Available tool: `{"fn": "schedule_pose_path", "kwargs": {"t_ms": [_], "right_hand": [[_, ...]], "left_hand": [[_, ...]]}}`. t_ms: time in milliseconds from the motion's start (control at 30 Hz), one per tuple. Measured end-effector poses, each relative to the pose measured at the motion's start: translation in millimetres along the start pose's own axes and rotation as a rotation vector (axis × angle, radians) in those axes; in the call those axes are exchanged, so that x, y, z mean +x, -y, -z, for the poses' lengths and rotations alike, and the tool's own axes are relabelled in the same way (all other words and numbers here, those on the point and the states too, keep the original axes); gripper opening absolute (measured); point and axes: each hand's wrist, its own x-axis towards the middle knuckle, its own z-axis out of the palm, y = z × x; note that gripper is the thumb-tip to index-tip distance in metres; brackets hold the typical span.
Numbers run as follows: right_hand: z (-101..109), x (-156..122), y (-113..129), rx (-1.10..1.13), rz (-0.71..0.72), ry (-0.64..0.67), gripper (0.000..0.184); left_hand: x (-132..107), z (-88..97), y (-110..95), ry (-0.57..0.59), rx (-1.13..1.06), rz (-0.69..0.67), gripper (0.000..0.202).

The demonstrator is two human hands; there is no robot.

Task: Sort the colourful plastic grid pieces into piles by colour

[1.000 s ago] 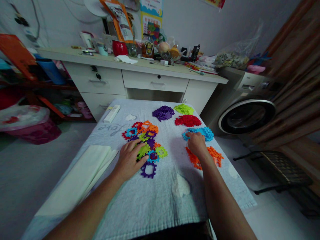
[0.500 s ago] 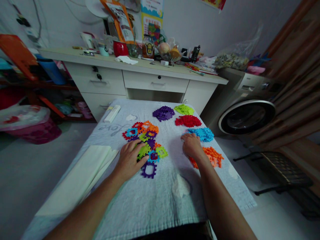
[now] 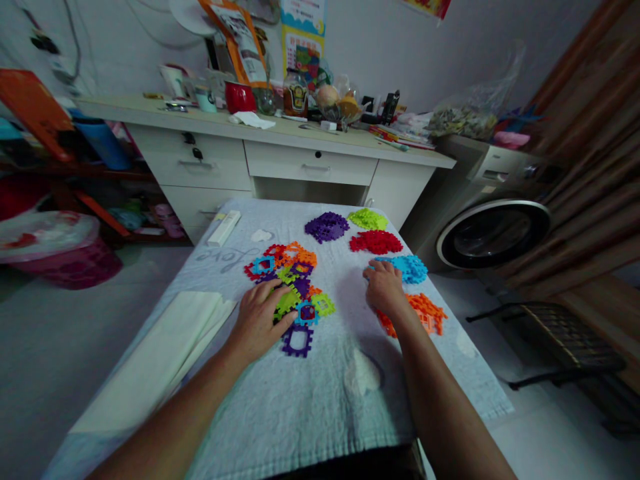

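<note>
From here I see the person's left hand (image 3: 257, 320), fingers loosely spread, resting on a mixed heap of multicoloured, notch-edged plastic pieces (image 3: 303, 287) mid-frame. The right hand (image 3: 386, 288), right of centre, bends its fingers at the near-left edge of a light-blue pile of notched plastic pieces (image 3: 413, 269); I can't tell whether it grips one. A bright orange pile of notched plastic pieces (image 3: 433, 312) lies just below, partly behind that wrist.
</note>
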Motion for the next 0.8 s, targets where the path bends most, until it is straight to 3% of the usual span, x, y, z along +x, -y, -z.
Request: {"fn": "schedule_pose_path", "kwargs": {"t_ms": [167,367,633,800], "right_hand": [[13,11,-13,-0.088,0.058,0.005,0.045],[17,25,-17,-0.173,0.232,0.113,0.035],[16,39,-19,-0.114,0.267,0.126,0.048],[15,42,-21,-0.147,0.251,0.163,0.040]], "left_hand": [[0,0.3,0,0.001,-0.005,0.001,0.040],[-1,-0.8,2,-0.001,-0.010,0.002,0.040],[0,0.8,-1,0.001,-0.004,0.009,0.040],[0,0.9,-1,-0.003,-0.008,0.009,0.039]]}}
